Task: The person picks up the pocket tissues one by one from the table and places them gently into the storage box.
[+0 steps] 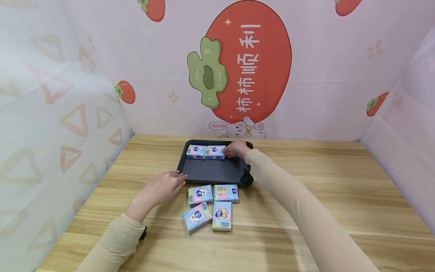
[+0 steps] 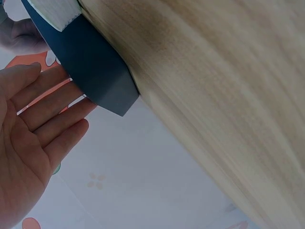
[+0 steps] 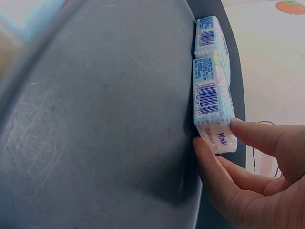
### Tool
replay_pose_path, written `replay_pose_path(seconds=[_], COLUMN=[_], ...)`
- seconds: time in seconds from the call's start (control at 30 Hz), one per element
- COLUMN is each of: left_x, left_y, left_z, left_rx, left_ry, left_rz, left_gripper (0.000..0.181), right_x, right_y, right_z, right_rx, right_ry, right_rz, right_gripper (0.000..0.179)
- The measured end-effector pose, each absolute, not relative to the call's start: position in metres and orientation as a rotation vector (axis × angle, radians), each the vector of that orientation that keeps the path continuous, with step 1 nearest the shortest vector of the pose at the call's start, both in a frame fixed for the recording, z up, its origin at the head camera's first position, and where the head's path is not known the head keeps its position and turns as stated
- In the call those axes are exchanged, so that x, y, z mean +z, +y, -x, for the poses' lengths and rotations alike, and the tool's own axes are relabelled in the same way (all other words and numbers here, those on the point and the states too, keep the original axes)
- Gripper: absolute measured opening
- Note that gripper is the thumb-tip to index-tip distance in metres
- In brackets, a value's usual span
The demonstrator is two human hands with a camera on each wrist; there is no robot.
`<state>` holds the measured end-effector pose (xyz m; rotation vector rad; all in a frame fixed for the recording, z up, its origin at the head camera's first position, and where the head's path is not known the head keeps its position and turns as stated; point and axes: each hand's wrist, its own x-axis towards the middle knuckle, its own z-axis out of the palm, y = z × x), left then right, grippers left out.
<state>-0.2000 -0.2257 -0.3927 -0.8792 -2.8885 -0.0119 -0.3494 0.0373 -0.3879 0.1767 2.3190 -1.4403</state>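
Note:
A dark tray (image 1: pixel 212 172) lies on the wooden table, with two small Vinda tissue packs side by side along its far wall. My right hand (image 1: pixel 238 148) reaches over the tray and pinches the right end of the right tissue pack (image 1: pixel 215 152) between thumb and fingers. The left tissue pack (image 1: pixel 196 151) sits against it; in the right wrist view the two line up end to end. My left hand (image 1: pixel 163 189) rests its fingertips on the tray's near left edge. Its fingers look straight in the left wrist view.
Several more tissue packs lie in front of the tray: two near its edge, a white-dog pack (image 1: pixel 200 195) and a yellow-figure pack (image 1: pixel 226 192), then a tilted one (image 1: pixel 198 218) and an upright-turned one (image 1: pixel 222 216). A printed cloth wall (image 1: pixel 306 94) stands behind the table.

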Motion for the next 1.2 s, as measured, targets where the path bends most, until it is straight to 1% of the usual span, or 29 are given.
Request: replay_pose_path(seconds=[0.27, 0.63, 0.83, 1.0, 1.2], left_x=[-0.393, -0.392, -0.392, -0.391, -0.391], left_y=[-0.225, -0.225, -0.225, -0.225, -0.225], left_z=[0.2, 0.199, 0.199, 0.199, 0.198], left_rx=[-0.021, -0.005, -0.005, -0.006, -0.008], left_ry=[-2.885, -2.873, -2.877, -2.885, -2.89], left_rz=[0.877, 0.88, 0.882, 0.88, 0.871], left_gripper=[0.029, 0.028, 0.028, 0.029, 0.028], right_x=[-0.39, -0.395, -0.398, -0.398, -0.398], right_y=[0.038, 0.035, 0.036, 0.037, 0.043], right_z=[0.35, 0.358, 0.36, 0.359, 0.357], right_rx=[-1.481, -1.418, -1.411, -1.407, -1.364], right_ry=[2.287, 2.36, 2.374, 2.401, 2.443], right_rz=[-0.18, -0.205, -0.199, -0.19, -0.131], right_gripper=[0.05, 0.043, 0.033, 0.033, 0.029])
